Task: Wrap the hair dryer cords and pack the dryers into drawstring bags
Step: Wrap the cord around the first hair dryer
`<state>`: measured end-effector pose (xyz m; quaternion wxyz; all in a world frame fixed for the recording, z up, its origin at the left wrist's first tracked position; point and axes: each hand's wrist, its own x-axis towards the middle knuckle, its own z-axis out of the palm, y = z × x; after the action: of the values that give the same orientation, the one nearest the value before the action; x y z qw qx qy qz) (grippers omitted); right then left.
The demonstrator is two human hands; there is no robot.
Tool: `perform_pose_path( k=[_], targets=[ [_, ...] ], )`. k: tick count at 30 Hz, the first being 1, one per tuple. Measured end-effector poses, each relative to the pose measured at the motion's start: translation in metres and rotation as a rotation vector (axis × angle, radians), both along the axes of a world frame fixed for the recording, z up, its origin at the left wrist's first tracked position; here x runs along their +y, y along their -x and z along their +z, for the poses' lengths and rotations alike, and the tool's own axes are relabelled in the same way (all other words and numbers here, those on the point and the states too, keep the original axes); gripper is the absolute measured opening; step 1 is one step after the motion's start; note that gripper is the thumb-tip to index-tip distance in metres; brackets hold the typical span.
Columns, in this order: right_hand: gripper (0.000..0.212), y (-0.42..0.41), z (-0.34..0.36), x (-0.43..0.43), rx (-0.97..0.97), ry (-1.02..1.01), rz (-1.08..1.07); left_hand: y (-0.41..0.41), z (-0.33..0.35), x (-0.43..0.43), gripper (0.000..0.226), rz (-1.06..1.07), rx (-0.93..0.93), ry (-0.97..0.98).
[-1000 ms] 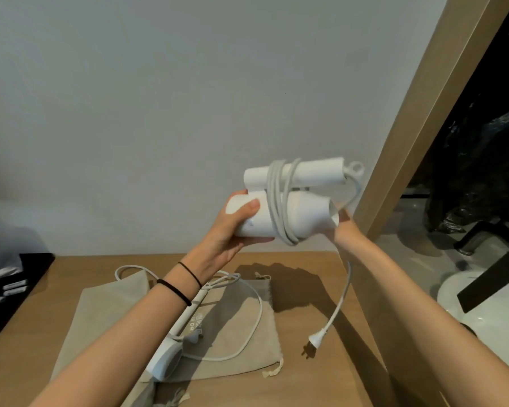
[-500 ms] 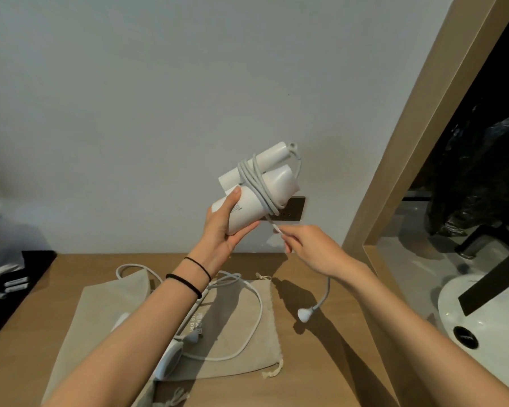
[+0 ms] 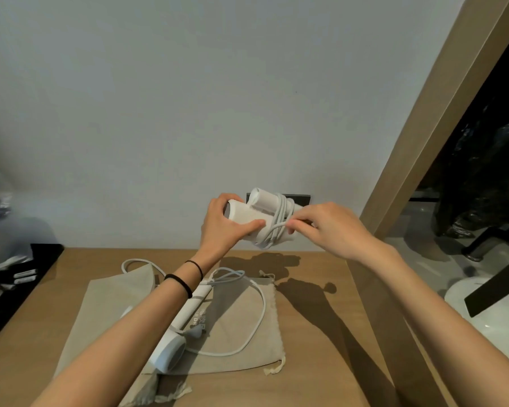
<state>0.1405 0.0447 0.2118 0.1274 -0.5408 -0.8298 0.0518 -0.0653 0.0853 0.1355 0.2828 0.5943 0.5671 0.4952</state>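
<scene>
While left hand (image 3: 222,230) grips dryer (image 3: 247,217) tight, right hand (image 3: 323,227), pinching cord (image 3: 276,227), should tuck end w/ no slack.

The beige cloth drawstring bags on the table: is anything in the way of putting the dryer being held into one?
Yes. A second white hair dryer and its loose white cord lie on the beige drawstring bags, so they must be moved first. The folded white hair dryer is held above the table by the left hand and right hand.
</scene>
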Motion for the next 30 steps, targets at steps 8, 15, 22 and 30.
perform_pose_path(
  k=[8,15,22,30],
  targets=[
    [0.026,-0.020,0.002,0.007,0.099,-0.037,-0.042,0.003,-0.011,-0.001,0.053,-0.133,0.033,0.063],
    [0.025,-0.025,-0.022,0.005,0.228,0.050,-0.046,0.006,-0.033,-0.011,0.046,-0.305,0.081,0.245],
    [0.021,-0.015,-0.073,-0.019,0.276,0.278,-0.069,0.004,-0.091,-0.037,0.045,-0.320,0.024,0.539],
    [0.020,-0.016,-0.132,-0.034,0.405,0.467,-0.147,0.001,-0.144,-0.048,0.045,-0.417,0.094,0.723]
  ],
)
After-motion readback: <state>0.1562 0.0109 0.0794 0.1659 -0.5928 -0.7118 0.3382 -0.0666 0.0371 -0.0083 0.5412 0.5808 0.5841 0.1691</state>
